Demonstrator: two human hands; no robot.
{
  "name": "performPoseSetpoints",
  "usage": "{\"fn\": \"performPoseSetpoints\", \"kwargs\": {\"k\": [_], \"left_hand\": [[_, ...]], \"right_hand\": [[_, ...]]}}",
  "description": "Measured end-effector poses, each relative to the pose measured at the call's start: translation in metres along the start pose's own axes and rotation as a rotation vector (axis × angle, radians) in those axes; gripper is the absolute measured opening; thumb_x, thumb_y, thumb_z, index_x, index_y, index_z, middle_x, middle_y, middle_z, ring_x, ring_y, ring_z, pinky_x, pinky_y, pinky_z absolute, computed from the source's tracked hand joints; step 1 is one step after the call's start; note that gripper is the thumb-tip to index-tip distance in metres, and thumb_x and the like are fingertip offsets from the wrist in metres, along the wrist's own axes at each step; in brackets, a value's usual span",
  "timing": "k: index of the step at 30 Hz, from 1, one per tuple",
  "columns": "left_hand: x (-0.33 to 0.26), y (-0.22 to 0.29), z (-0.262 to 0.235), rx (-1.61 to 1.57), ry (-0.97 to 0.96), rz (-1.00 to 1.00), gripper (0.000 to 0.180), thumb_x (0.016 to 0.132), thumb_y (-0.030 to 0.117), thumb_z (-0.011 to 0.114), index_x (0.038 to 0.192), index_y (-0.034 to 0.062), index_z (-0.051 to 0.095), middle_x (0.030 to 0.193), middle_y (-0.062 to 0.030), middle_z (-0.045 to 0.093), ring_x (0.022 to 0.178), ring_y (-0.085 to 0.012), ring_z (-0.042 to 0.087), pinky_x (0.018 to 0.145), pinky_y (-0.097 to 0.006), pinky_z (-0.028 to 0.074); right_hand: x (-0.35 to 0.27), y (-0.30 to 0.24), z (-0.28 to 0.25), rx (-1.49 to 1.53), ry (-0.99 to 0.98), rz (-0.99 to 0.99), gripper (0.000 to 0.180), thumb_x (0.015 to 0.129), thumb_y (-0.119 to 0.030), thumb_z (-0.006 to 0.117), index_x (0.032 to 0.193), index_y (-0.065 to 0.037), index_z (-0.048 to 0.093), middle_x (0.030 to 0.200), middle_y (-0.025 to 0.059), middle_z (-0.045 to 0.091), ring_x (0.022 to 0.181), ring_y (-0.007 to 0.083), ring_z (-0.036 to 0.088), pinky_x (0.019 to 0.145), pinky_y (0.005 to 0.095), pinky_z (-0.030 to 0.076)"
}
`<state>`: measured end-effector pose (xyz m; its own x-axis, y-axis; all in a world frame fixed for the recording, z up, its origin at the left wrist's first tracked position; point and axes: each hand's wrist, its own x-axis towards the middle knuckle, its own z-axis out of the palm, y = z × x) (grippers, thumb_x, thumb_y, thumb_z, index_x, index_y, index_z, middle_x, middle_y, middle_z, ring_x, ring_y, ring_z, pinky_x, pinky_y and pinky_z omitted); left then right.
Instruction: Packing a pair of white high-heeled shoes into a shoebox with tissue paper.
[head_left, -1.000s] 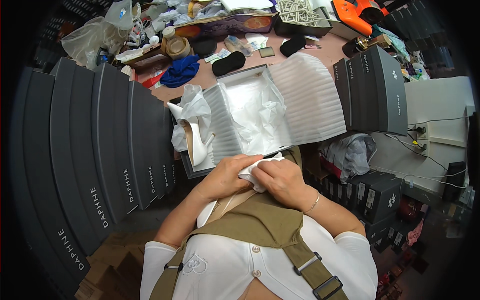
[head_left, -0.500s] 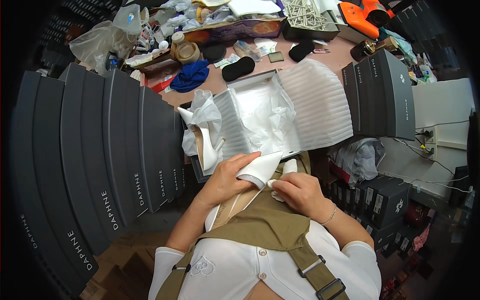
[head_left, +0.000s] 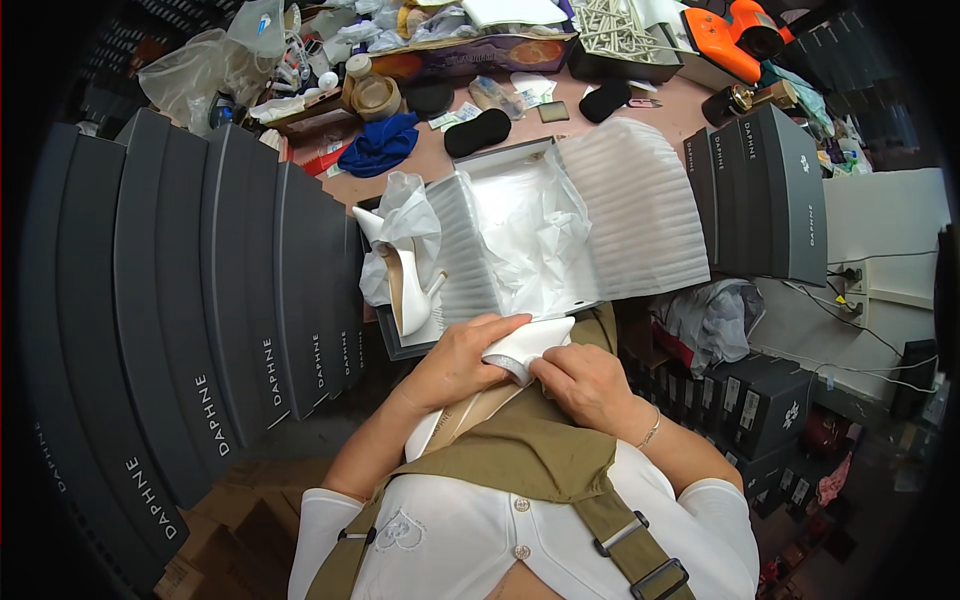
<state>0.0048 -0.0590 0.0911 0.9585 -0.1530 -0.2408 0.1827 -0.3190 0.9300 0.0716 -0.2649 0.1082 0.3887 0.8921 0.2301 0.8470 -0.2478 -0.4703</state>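
Note:
My left hand (head_left: 462,362) is wrapped round a white pointed shoe (head_left: 536,340), held tilted over my lap with its beige insole showing. My right hand (head_left: 588,386) is closed, its fingertips pressed to the edge of the shoe's opening. Whatever those fingers pinch is hidden. Greyish-white lining or paper shows inside the front of the shoe. Just beyond, a second white high-heeled shoe (head_left: 410,290) lies on its side, with white tissue paper (head_left: 410,215) partly around it. It rests by an open grey shoebox (head_left: 500,160) lined with crumpled tissue.
Stacked dark grey shoeboxes (head_left: 165,310) rise on the left, more (head_left: 765,190) on the right. White ribbed foam sheet (head_left: 640,215) spreads beside the open box. Behind are a blue cloth (head_left: 380,150), black pads (head_left: 478,133), a tape roll (head_left: 376,98) and an orange tool (head_left: 715,42).
My right hand has moved left onto the shoe's opening. The white wad it held beside the shoe is now out of sight. The shoe has tipped slightly in my left hand.

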Motion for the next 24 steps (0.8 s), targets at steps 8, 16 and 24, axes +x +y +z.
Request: {"fn": "performPoseSetpoints", "kwargs": {"k": [8, 16, 24], "left_hand": [[0.001, -0.002, 0.002, 0.008, -0.020, 0.002, 0.062, 0.069, 0.003, 0.073, 0.128, 0.0036, 0.056, 0.114, -0.0177, 0.062, 0.102, -0.0315, 0.061, 0.088, -0.035, 0.048], [0.004, -0.005, 0.003, 0.027, -0.021, 0.051, 0.063, 0.069, 0.003, 0.073, 0.129, 0.0047, 0.055, 0.112, -0.0166, 0.062, 0.101, -0.0313, 0.062, 0.086, -0.035, 0.048], [0.007, -0.006, 0.006, 0.033, -0.010, 0.089, 0.063, 0.069, 0.002, 0.073, 0.129, 0.0050, 0.056, 0.107, -0.0161, 0.063, 0.095, -0.0306, 0.062, 0.082, -0.034, 0.049]], "right_hand": [[0.004, -0.004, -0.004, -0.057, -0.050, 0.017, 0.015, 0.075, -0.013, 0.058, 0.089, -0.007, 0.061, 0.076, 0.0029, 0.049, 0.067, 0.0168, 0.054, 0.058, 0.0309, 0.043], [0.003, -0.002, -0.006, -0.069, -0.084, 0.013, 0.011, 0.075, -0.014, 0.058, 0.084, -0.009, 0.058, 0.075, 0.0029, 0.048, 0.068, 0.0169, 0.055, 0.059, 0.0301, 0.044], [0.005, 0.001, -0.006, -0.079, -0.096, 0.011, 0.009, 0.074, -0.016, 0.060, 0.082, -0.010, 0.058, 0.074, 0.0021, 0.047, 0.068, 0.0159, 0.055, 0.057, 0.0306, 0.043]]}}
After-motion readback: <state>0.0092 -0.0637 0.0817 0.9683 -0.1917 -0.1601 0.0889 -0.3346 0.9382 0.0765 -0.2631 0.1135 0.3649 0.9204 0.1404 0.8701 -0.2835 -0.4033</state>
